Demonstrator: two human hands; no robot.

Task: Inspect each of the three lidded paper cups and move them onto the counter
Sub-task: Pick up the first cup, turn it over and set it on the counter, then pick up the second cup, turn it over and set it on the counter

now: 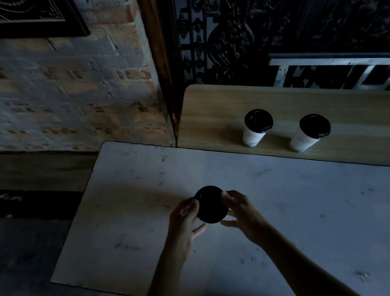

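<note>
Two white paper cups with black lids stand upright on the wooden counter [209,111]: one cup [255,128] to the left, the other cup [310,133] to its right. A third cup [211,205] is seen from straight above, so only its black lid shows. It is over the pale marble table [133,192]. My left hand [186,222] grips its left side and my right hand [241,213] grips its right side. Whether the cup rests on the table or is lifted, I cannot tell.
The wooden counter adjoins the far edge of the table. A whitewashed brick wall [59,90] rises at the left with a dark framed picture [25,16]. Black ornate ironwork [247,23] and a white rail [336,69] stand behind the counter. The scene is dim.
</note>
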